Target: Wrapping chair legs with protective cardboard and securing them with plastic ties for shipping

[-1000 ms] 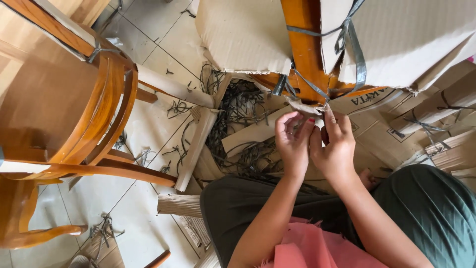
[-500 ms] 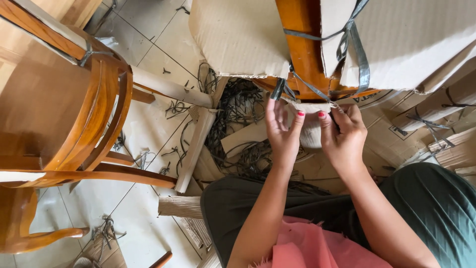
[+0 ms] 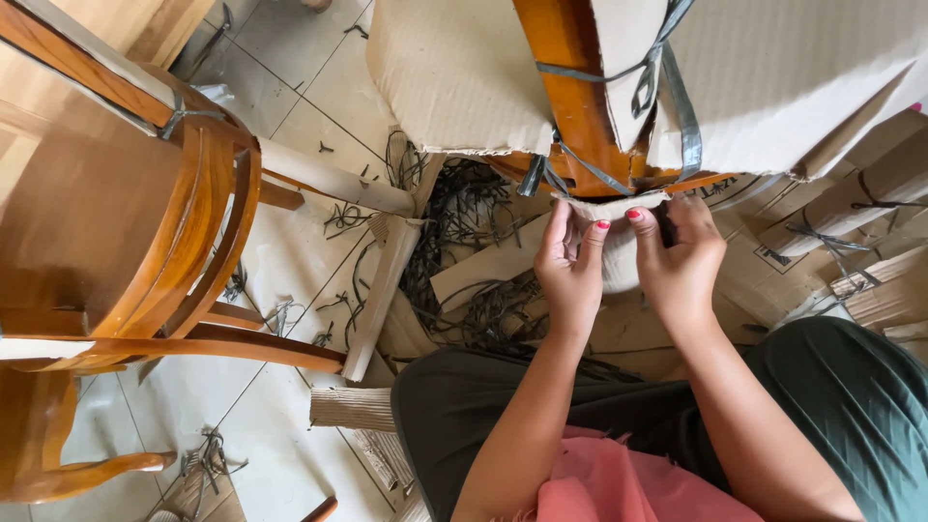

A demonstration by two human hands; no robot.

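Observation:
Both hands work at the lower edge of a cardboard wrapping (image 3: 619, 208) around an orange wooden furniture leg (image 3: 570, 92). My left hand (image 3: 570, 271) pinches the left part of that cardboard edge. My right hand (image 3: 677, 256) grips the right part, fingers curled over it, with something dark partly hidden in its fingers. Grey plastic straps (image 3: 667, 92) bind corrugated cardboard (image 3: 464, 77) around the leg just above my hands.
A varnished wooden chair (image 3: 126, 222) stands at the left on a pale tiled floor (image 3: 280, 251). Cut grey strap pieces (image 3: 474, 213) and cardboard tubes (image 3: 382, 300) litter the floor. More strapped cardboard bundles (image 3: 851, 213) lie at the right.
My hands have shifted slightly up and apart along the cardboard edge, fingers now spread across it. The view has tilted a little.

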